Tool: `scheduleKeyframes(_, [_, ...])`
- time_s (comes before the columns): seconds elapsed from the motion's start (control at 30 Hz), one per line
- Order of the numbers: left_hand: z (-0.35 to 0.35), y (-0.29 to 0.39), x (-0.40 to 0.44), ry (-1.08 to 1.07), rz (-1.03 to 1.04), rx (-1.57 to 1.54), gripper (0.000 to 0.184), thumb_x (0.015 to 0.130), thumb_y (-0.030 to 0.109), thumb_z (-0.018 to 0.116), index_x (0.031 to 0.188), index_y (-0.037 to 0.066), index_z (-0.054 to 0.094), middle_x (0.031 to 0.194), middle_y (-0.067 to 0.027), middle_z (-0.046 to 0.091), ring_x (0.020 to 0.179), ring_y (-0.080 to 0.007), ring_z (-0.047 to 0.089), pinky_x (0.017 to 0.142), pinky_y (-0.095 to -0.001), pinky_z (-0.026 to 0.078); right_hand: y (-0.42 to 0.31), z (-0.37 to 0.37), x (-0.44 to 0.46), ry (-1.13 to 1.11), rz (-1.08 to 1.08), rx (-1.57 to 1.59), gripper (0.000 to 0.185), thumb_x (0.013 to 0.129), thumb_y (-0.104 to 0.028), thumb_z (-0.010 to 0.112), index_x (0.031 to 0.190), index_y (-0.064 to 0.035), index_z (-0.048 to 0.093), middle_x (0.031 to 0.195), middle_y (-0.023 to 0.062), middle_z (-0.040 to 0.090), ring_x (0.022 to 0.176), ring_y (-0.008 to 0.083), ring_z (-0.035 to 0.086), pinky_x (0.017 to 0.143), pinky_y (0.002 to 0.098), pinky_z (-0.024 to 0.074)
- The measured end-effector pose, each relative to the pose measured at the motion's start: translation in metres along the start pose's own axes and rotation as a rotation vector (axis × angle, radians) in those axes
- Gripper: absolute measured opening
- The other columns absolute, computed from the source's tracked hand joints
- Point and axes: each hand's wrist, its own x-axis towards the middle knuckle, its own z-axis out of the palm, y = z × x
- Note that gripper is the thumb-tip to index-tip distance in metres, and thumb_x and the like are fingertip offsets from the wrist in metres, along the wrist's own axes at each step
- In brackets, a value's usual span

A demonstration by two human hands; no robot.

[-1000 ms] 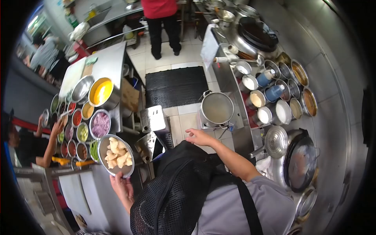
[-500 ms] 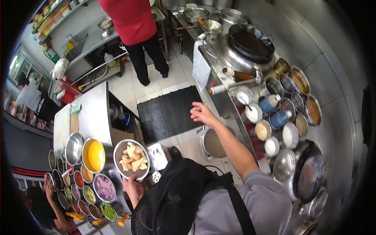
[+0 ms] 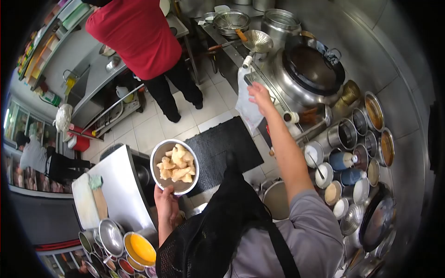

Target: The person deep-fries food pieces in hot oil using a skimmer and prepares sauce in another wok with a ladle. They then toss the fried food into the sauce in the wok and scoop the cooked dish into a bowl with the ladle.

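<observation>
Clutching round metal bowl of lumpy, pale pieces in left hand, left of flat black mat; with right hand outstretched by limp, far white cloth, grip unclear.

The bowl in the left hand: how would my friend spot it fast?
Find the black floor mat. Across its left edge in view, the left hand holds a round metal bowl. Pale chunks sit inside, unlike the lower-left pot of yellow stuff.
</observation>
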Motion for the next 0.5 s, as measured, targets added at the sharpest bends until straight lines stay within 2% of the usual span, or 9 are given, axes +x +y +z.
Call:
scheduleKeyframes(0.1, [0.048,0.015,0.051,-0.055,-0.024,-0.006,0.044,0.083,-0.005,0.048,0.127,0.001,0.045,0.119,-0.0144,0.059,0.099,-0.0236,0.065,0.075,-0.0354,0.057,-0.031,0.002,0.089,0.048,-0.017,-0.041,0.069,0.084,-0.028,0.070,0.139,0.0013,0.040,0.120,0.0146,0.057,0.108,0.0196,0.057,0.081,0.0335,0.0506])
scheduleKeyframes(0.17, [0.090,0.027,0.087,-0.098,-0.044,-0.028,0.042,0.083,-0.003,0.050,0.124,0.001,0.045,0.120,-0.0136,0.059,0.100,-0.0223,0.064,0.079,-0.0337,0.056,-0.056,0.007,0.152,0.171,-0.019,-0.087,0.071,0.081,-0.030,0.070,0.137,0.0039,0.042,0.123,0.0184,0.058,0.115,0.0246,0.056,0.090,0.0361,0.0476])
scheduleKeyframes(0.2, [0.107,0.029,0.108,-0.117,-0.028,-0.050,0.043,0.082,-0.005,0.049,0.125,-0.001,0.044,0.121,-0.0152,0.057,0.106,-0.0242,0.062,0.087,-0.0368,0.054,-0.058,0.005,0.201,0.167,-0.021,-0.088,0.071,0.081,-0.030,0.070,0.137,0.0039,0.042,0.123,0.0184,0.058,0.115,0.0246,0.056,0.090,0.0361,0.0476])
scheduleKeyframes(0.27, [0.140,0.039,0.141,-0.111,-0.054,-0.033,0.045,0.082,-0.006,0.048,0.126,-0.001,0.044,0.122,-0.0158,0.057,0.107,-0.0251,0.061,0.090,-0.0375,0.052,-0.035,-0.013,0.288,0.267,-0.118,-0.349,0.074,0.085,-0.034,0.067,0.142,0.0024,0.038,0.135,0.0199,0.051,0.117,0.0273,0.054,0.087,0.0383,0.0477])
scheduleKeyframes(0.3, [0.155,0.044,0.158,-0.122,-0.069,-0.024,0.046,0.081,-0.006,0.048,0.127,-0.001,0.043,0.123,-0.0165,0.057,0.109,-0.0259,0.061,0.092,-0.0382,0.051,-0.035,-0.013,0.311,0.265,-0.111,-0.357,0.074,0.085,-0.034,0.067,0.142,0.0024,0.038,0.135,0.0199,0.051,0.117,0.0273,0.054,0.087,0.0383,0.0477])
scheduleKeyframes(0.33, [0.167,0.048,0.174,-0.129,-0.072,-0.026,0.045,0.084,-0.006,0.048,0.128,-0.003,0.044,0.123,-0.0157,0.058,0.108,-0.0243,0.061,0.092,-0.0347,0.050,-0.038,-0.011,0.334,0.286,-0.062,-0.411,0.074,0.084,-0.035,0.067,0.141,0.0037,0.038,0.135,0.0210,0.052,0.116,0.0278,0.055,0.087,0.0370,0.0478])
scheduleKeyframes(0.4, [0.192,0.055,0.203,-0.149,-0.055,-0.037,0.046,0.084,-0.006,0.048,0.129,-0.003,0.043,0.124,-0.0155,0.058,0.110,-0.0240,0.060,0.094,-0.0349,0.049,-0.039,-0.008,0.382,0.328,-0.025,-0.535,0.078,0.083,-0.038,0.067,0.141,0.0056,0.037,0.133,0.0226,0.053,0.113,0.0291,0.057,0.085,0.0352,0.0497])
scheduleKeyframes(0.43, [0.204,0.059,0.215,-0.164,-0.044,-0.040,0.047,0.084,-0.006,0.048,0.130,-0.003,0.043,0.125,-0.0153,0.058,0.112,-0.0238,0.059,0.096,-0.0351,0.047,-0.044,-0.009,0.396,0.294,0.009,-0.632,0.075,0.084,-0.040,0.066,0.140,0.0036,0.041,0.132,0.0227,0.053,0.115,0.0320,0.056,0.083,0.0406,0.0511])
scheduleKeyframes(0.5, [0.224,0.064,0.236,-0.172,-0.052,-0.043,0.048,0.084,-0.006,0.049,0.131,-0.003,0.043,0.126,-0.0151,0.057,0.116,-0.0233,0.056,0.100,-0.0351,0.044,-0.038,-0.003,0.420,0.366,0.122,-0.406,0.061,0.085,-0.043,0.066,0.126,0.0003,0.055,0.113,0.0191,0.063,0.098,0.0300,0.064,0.071,0.0405,0.0537])
